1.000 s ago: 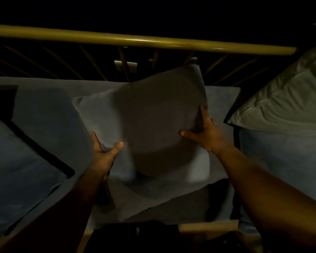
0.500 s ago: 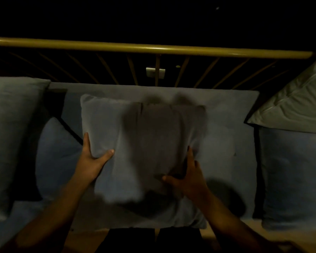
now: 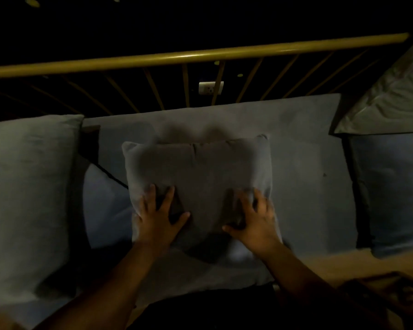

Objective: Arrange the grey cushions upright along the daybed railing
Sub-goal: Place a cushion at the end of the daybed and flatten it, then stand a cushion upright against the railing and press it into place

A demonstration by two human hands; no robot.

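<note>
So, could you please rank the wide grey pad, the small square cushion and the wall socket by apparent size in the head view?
1. wide grey pad
2. small square cushion
3. wall socket, though farther away

1 head cam, fwd-down, close over daybed (image 3: 308,163).

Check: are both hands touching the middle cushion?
Touching. The head view shows the left hand and right hand lying with spread fingers on the middle cushion, denting its fabric.
</note>
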